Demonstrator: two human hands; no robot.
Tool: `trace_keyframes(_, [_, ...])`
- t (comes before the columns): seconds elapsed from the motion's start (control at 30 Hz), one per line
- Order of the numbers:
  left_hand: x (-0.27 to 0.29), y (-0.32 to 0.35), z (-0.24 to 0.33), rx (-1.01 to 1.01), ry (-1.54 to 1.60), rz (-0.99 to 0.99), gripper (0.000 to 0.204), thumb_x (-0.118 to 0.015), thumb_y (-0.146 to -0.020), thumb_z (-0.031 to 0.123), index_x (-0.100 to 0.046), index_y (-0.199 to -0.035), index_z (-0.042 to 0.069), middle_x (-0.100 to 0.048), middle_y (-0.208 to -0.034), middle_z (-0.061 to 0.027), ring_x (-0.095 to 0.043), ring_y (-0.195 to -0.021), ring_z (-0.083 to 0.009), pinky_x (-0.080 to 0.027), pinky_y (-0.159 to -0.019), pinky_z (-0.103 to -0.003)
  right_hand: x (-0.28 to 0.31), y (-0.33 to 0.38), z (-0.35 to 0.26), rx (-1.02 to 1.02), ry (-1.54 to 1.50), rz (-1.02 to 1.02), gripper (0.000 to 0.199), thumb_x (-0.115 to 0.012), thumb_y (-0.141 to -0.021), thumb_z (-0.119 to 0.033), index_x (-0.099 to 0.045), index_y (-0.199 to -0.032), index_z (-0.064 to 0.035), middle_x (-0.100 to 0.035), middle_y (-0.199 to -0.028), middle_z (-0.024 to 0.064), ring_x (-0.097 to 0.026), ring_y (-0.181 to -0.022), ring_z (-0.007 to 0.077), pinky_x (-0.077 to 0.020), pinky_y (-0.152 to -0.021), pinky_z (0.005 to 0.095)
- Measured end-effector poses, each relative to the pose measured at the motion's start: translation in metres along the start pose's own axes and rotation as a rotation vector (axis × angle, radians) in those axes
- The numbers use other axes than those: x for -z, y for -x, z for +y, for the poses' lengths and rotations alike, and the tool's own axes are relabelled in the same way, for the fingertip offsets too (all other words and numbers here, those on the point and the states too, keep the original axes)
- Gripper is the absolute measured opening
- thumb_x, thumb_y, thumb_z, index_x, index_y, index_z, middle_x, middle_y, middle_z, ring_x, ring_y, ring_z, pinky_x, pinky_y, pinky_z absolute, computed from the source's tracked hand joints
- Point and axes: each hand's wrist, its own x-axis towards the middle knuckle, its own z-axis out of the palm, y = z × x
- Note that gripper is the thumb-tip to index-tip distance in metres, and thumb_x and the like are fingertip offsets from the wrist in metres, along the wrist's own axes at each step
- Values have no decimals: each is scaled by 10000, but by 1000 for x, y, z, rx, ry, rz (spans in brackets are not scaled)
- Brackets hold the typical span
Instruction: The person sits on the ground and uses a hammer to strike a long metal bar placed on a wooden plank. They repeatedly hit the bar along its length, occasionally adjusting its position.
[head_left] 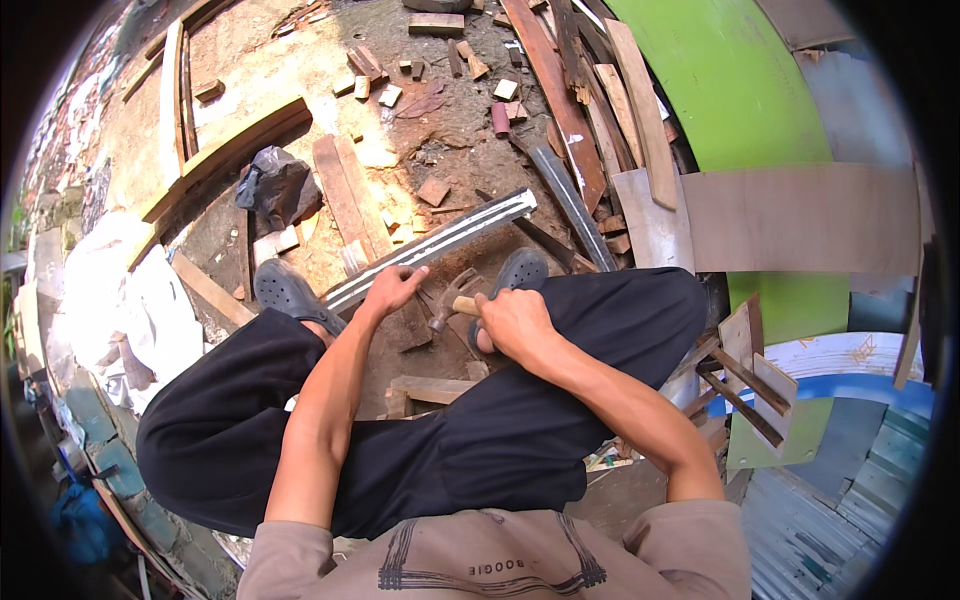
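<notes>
My right hand (515,322) is closed round the pale wooden handle (464,305) of a claw hammer (440,318), whose metal head hangs low between my feet. My left hand (393,290) is curled at the near edge of a long dark strip (480,222) with white lines along it; its fingertips are partly hidden. The strip lies slanting, its left end by my left shoe (283,288) and its right end farther off. No nail can be made out near the hammer head.
Wood offcuts (433,191) litter the ground ahead. A second dark striped strip (570,200) and long planks (640,110) lie to the right, beside green panels (740,90). A crumpled dark bag (275,188) and white cloth (140,310) are at left. Wooden blocks (430,388) lie between my legs.
</notes>
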Motion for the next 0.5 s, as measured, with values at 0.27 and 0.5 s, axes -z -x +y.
trace_keyframes(0.27, [-51,7,30,245,291,-321,448,-568,-960,433,-686,-1066,14,-648,-986,-84,-609,-857,-214,-509,-748,-392,-27,37,-4,13,-105,30,179,-581,-842,-150,-692,-933,-44,-689,-749,119,-699,-686,254,-544,-574,374])
trace_keyframes(0.5, [-43,26,30,625,471,-361,289,-574,-941,398,-639,-861,128,-598,-845,12,-534,-763,-146,-455,-751,-336,-29,44,-11,127,-144,-3,113,-627,-777,-144,-713,-819,-84,-710,-767,89,-707,-745,223,-546,-619,361])
